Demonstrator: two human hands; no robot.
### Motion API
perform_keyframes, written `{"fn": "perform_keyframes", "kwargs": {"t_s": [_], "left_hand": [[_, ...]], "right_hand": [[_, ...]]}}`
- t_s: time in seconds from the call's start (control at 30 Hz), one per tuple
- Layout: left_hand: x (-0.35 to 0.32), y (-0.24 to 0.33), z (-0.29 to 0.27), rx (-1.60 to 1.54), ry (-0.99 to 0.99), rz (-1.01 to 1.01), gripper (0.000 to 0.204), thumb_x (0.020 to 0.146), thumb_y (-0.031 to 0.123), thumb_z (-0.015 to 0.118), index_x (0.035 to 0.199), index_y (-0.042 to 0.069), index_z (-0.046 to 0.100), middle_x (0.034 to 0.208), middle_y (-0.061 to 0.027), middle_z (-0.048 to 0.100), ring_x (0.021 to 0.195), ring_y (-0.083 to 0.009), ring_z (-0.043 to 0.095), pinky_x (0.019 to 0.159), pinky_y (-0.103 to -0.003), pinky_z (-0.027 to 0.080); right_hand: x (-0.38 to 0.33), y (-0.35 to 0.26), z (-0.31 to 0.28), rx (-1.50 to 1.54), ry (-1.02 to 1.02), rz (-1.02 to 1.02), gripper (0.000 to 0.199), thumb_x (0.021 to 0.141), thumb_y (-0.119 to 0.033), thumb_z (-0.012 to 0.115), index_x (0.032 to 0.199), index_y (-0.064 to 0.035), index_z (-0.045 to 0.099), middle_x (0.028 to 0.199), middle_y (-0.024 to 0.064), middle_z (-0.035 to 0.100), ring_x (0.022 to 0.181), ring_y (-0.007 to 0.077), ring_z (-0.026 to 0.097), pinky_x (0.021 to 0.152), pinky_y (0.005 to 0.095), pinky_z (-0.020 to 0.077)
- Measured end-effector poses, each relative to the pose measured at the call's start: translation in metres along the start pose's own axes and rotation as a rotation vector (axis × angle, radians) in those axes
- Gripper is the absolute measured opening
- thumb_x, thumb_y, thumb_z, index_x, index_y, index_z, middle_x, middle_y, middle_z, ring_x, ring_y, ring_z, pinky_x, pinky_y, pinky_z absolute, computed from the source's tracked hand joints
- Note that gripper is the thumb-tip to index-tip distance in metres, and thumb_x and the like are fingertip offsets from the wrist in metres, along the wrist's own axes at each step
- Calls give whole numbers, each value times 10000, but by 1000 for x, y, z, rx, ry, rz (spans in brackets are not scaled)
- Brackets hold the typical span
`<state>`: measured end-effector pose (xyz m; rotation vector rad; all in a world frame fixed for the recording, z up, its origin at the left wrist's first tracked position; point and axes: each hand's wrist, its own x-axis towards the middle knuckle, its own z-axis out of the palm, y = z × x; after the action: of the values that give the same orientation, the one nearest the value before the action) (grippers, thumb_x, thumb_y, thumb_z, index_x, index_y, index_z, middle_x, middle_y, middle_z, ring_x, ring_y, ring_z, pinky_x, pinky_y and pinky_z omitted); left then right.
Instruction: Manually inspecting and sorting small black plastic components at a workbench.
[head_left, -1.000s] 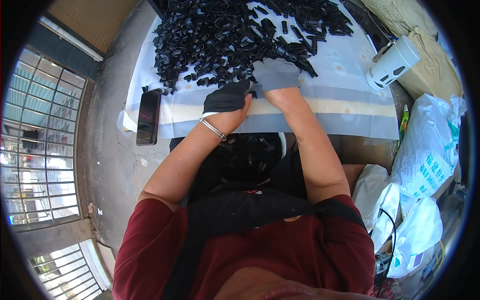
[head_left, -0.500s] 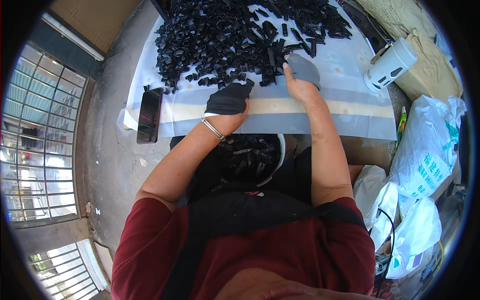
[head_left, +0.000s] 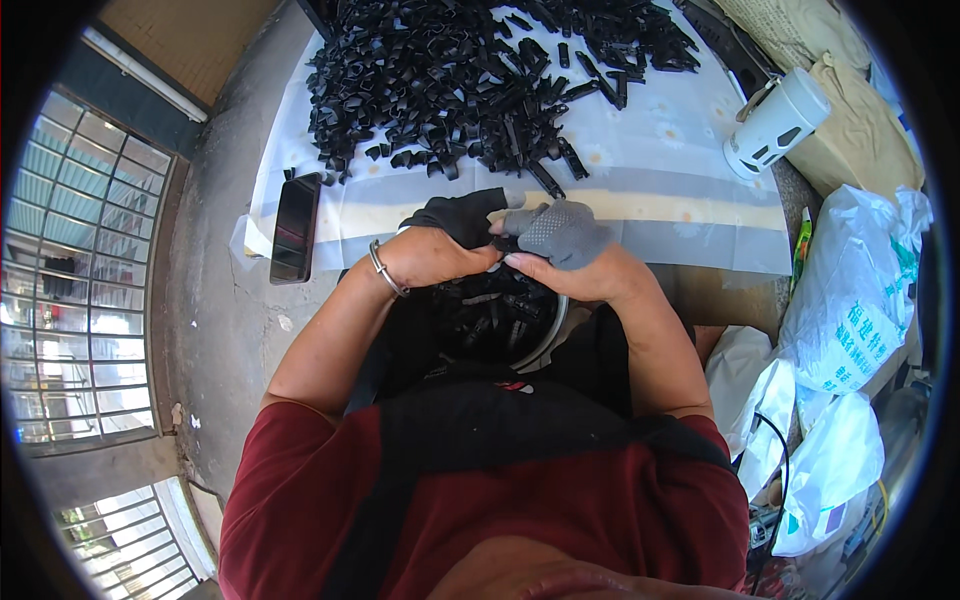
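My left hand, in a black fingerless glove with a metal bangle at the wrist, meets my right hand, in a grey dotted glove, at the table's near edge. Both have their fingers closed on a small black plastic piece, mostly hidden between thumbs and fingers. Beyond them a big heap of small black plastic pieces covers the far part of the table. A few longer black strips lie nearest my hands. Below, at my lap, is a round pale-rimmed container with black pieces in it.
A pale flowered cloth covers the table. On its left edge lies a dark phone; at the right stands a tilted white tumbler. White plastic bags and a tan sack crowd the right side. A barred window is at left.
My right hand has come back from the heap toward me and now touches my left hand. My left hand has drawn slightly nearer, and the fingers of both meet on a small black piece.
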<state>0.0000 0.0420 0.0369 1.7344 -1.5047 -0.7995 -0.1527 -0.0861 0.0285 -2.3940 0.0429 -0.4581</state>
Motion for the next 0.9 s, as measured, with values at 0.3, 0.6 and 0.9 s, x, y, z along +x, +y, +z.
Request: {"fn": "perform_keyframes", "kwargs": {"t_s": [0.3,0.6,0.9], "left_hand": [[-9,-24,45,-561,419,-152,428,915,382,399,964,8,601,747,-20,599,653,-80,510,586,-229,428],[-9,-28,19,-237,374,-104,421,920,370,374,810,19,578,650,-55,550,578,-138,489,547,-274,406],[-11,-11,4,-68,254,-104,423,924,359,353,860,8,581,682,-101,569,633,-194,512,620,-310,428]], "right_hand": [[4,3,27,-146,201,12,306,768,-248,626,977,-29,583,861,129,597,783,284,575,684,358,454],[-1,1,10,-75,155,105,257,810,-255,598,991,-73,605,841,116,603,747,281,564,660,347,449],[-1,-13,7,-499,105,45,286,755,-303,640,943,-88,620,832,98,604,745,267,553,644,343,442]]}}
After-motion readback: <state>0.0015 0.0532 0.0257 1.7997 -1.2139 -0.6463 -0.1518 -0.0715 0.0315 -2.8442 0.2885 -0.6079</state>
